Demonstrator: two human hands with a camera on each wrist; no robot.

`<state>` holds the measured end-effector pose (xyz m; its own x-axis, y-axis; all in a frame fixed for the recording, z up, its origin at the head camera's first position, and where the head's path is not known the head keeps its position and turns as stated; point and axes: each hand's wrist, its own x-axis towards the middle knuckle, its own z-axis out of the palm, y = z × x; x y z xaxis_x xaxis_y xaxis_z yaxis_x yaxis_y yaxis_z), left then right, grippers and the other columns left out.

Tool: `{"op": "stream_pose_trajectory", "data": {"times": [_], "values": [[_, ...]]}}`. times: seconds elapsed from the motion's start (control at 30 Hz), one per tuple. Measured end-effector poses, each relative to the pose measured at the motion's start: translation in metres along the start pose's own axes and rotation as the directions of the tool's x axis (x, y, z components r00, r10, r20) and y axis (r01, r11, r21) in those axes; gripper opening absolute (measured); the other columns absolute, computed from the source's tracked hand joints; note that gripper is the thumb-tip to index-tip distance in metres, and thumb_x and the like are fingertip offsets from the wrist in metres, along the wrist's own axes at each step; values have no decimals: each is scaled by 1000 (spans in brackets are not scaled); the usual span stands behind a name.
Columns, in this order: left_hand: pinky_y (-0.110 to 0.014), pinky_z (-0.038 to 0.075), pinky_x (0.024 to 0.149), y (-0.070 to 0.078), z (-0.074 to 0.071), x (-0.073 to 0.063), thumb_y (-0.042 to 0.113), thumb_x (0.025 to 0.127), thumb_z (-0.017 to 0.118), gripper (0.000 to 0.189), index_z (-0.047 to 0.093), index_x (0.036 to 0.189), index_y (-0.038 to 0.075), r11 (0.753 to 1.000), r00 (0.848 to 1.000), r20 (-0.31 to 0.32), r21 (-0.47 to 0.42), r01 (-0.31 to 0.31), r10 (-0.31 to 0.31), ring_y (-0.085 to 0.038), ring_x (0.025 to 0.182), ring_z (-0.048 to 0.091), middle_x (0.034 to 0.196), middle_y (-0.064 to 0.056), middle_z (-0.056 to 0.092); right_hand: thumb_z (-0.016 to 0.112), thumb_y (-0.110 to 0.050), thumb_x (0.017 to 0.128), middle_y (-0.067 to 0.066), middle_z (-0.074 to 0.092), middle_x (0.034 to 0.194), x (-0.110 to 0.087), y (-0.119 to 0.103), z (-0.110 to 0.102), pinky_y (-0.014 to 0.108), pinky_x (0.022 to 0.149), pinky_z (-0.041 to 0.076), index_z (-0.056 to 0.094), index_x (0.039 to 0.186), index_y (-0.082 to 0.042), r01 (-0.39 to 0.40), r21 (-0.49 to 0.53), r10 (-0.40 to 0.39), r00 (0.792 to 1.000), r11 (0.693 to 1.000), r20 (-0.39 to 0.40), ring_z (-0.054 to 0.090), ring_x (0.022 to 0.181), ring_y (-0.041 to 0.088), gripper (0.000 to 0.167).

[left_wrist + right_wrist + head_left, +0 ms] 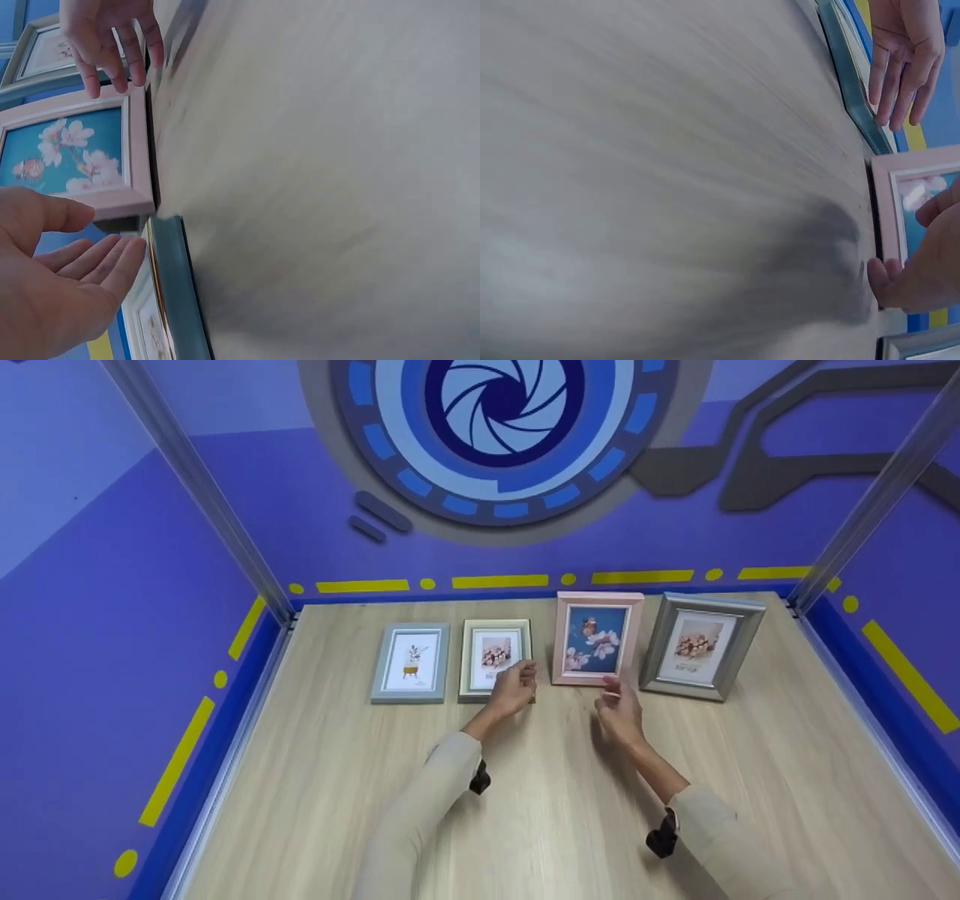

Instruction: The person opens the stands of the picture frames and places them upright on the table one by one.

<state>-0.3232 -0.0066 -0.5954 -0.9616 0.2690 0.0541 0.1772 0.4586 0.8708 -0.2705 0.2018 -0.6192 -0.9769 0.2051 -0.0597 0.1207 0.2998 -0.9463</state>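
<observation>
A pink photo frame (pixel 598 597) with a blue flower picture stands upright, between my two hands. My left hand (pixel 516 690) hovers in front of the right side of a cream photo frame (pixel 472 660), near the pink frame's left side. In the left wrist view the left hand (pixel 60 289) has its fingers loosely extended and the thumb apart, holding nothing. My right hand (pixel 621 712) is at the pink frame's lower right corner, its fingers relaxed; whether they touch the frame is unclear. The right wrist view shows the right hand (pixel 926 259) partly covering the pink frame.
A blue-grey photo frame (pixel 379 667) is at the left end of the row. A larger silver-grey photo frame (pixel 739 649) stands at the right end, angled inward. The wooden table (pixel 540 810) meets a blue-purple back wall (pixel 375 559) behind the frames.
</observation>
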Motion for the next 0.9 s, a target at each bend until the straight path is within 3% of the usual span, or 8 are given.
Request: {"op": "stream_pose_trajectory", "data": {"times": [0.17, 0.37, 0.47, 0.53, 0.7, 0.9], "values": [[-50, 53, 102, -12, -21, -10, -11, 90, 57, 36, 60, 126, -13, 999, 996, -77, 27, -32, 34, -42, 116, 66, 119, -30, 69, 55, 6, 97, 33, 55, 136, -3, -8, 16, 53, 111, 46, 52, 136, 11, 44, -39, -39, 991, 998, 131, 56, 128, 46, 39], [-55, 49, 106, -34, -52, -33, -13, 85, 59, 37, 60, 122, -16, 991, 981, -162, 97, -92, 107, -47, 119, 62, 122, -33, 66, 55, 1, 100, 33, 54, 142, -11, -18, 39, 54, 113, 44, 48, 141, 12, 54, -88, -25, 953, 995, 302, 53, 133, 47, 43], [-55, 46, 109, -47, -66, -44, -12, 84, 61, 38, 61, 122, -15, 990, 970, -230, 129, -54, 82, -47, 123, 59, 125, -32, 65, 56, -1, 100, 33, 53, 143, -12, -21, 52, 54, 114, 44, 45, 144, 11, 46, -100, -7, 934, 994, 357, 52, 134, 47, 48], [-56, 44, 111, -53, -72, -50, -11, 84, 62, 40, 61, 124, -14, 991, 964, -262, 132, 0, 35, -47, 126, 57, 128, -32, 63, 56, -1, 99, 33, 54, 141, -11, -23, 60, 53, 114, 44, 44, 145, 13, 56, -98, -14, 923, 994, 384, 52, 133, 47, 49], [-56, 39, 117, -59, -79, -59, -8, 90, 58, 49, 50, 138, -14, 992, 972, -218, 69, 110, -92, -47, 137, 49, 139, -34, 55, 55, 3, 98, 35, 56, 137, -4, -25, 72, 52, 111, 47, 43, 144, 16, 52, -55, -24, 909, 997, 416, 54, 131, 46, 50], [-56, 34, 121, -50, -74, -56, 1, 95, 58, 63, 31, 151, -10, 980, 975, -103, -31, 197, -199, -44, 142, 44, 150, -36, 44, 56, 4, 97, 36, 58, 133, 7, -30, 75, 50, 109, 49, 43, 143, 17, 72, -39, -49, 905, 997, 422, 56, 128, 45, 50]]}}
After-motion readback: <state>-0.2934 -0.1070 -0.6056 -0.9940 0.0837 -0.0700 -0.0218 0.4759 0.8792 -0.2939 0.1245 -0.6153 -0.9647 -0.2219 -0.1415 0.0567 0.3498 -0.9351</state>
